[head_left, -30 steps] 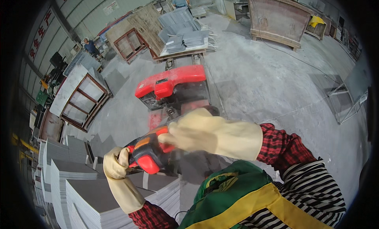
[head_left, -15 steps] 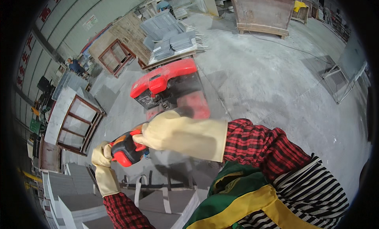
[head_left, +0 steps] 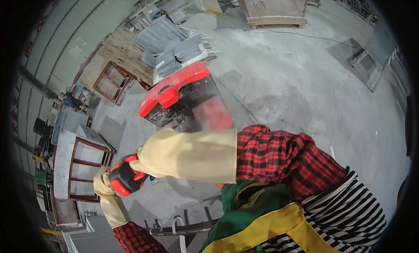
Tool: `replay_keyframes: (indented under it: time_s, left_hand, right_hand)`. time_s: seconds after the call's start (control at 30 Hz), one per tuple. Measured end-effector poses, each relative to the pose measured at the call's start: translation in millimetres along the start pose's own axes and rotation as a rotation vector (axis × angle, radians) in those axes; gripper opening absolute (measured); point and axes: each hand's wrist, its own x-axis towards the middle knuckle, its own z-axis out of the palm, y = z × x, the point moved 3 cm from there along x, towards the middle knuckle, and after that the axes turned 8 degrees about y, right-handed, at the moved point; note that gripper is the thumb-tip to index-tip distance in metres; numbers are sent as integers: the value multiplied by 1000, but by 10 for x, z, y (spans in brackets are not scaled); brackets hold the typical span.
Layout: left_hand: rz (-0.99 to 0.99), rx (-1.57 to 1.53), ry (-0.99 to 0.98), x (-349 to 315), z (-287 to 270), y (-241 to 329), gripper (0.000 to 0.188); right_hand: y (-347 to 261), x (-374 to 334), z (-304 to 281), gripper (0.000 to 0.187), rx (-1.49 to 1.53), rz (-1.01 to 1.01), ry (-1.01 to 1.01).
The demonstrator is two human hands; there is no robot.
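Observation:
The red and black control handle [head_left: 123,188] of an electric pallet truck is in both my gloved hands, low and left of the middle. My left hand [head_left: 106,188], in a cream rubber glove, is closed round its left end. Across the other end lies my right hand [head_left: 168,154], its fingers curled over the handle beside red buttons. Beyond my hands stands the truck's red and black body [head_left: 176,93], with a red lower cover showing on its right. The right glove and forearm hide part of the link between handle and body.
Grey stone slabs [head_left: 163,39] lie stacked past the truck. Reddish-brown frames [head_left: 89,168] stand at the left, and a large wooden crate [head_left: 273,8] at the far side. A metal rack [head_left: 187,227] lies close by my left forearm. A person [head_left: 69,99] is at the far left.
The handle and both hands have shifted left and slightly down in the picture. The truck body and slab stacks appear further left and up. Both hands keep their hold.

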Motion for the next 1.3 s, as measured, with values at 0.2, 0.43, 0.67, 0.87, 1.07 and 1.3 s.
replay_keyframes:
  time_s: [0.2,0.43,0.67,0.87,1.07,1.3]
  left_hand:
    - [-60,-372,-29,1503,643,-498,49]
    - [73,-512,-244,2028,701,850,32]
    - [346,-319,-152,1578,816,1088,68]
    - [191,-421,-602,1654,681,1047,63]
    - [225,-682,-708,1817,932,981,64]
    - [241,-771,-717,1938,1003,783,47]
  right_hand:
    - [1193,496,-745,28,306,320,-277]
    - [1935,422,-281,44,235,626,-71]
    - [1769,-40,176,46,368,546,87]
    - [1605,27,141,54,392,644,78]
    - [1744,-167,86,53,310,873,-149]
    - [1848,150,128,51,332,960,-217]
